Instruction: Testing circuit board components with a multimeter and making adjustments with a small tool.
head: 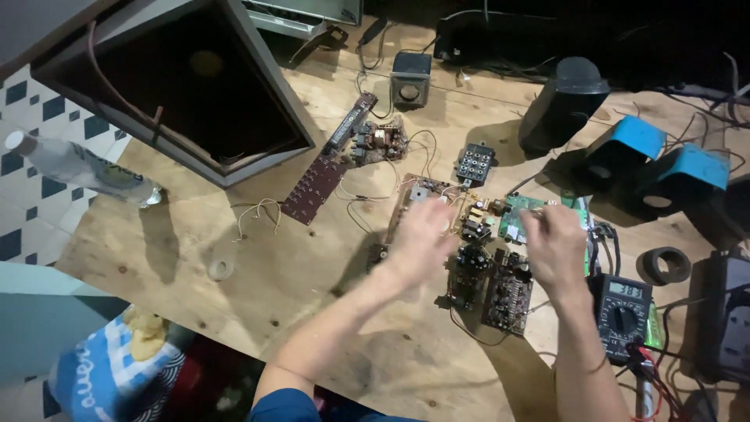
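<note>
My left hand (422,234) hovers, blurred, over a brown circuit board (414,195) in the middle of the wooden table (258,266); its fingers look spread and I cannot tell whether it holds anything. My right hand (556,248) reaches over a green circuit board (517,212) and dark boards with capacitors (508,293), fingers curled at the green board's edge. A thin pale object may be at its fingertips, too blurred to tell.
A black digital multimeter (623,312) with red and black leads lies at the right. Blue-fronted speakers (625,152), a black speaker (564,101), a small grey speaker (410,78), a keypad module (474,162), a tape roll (664,266), an open grey casing (187,86) and a plastic bottle (78,168) surround the boards.
</note>
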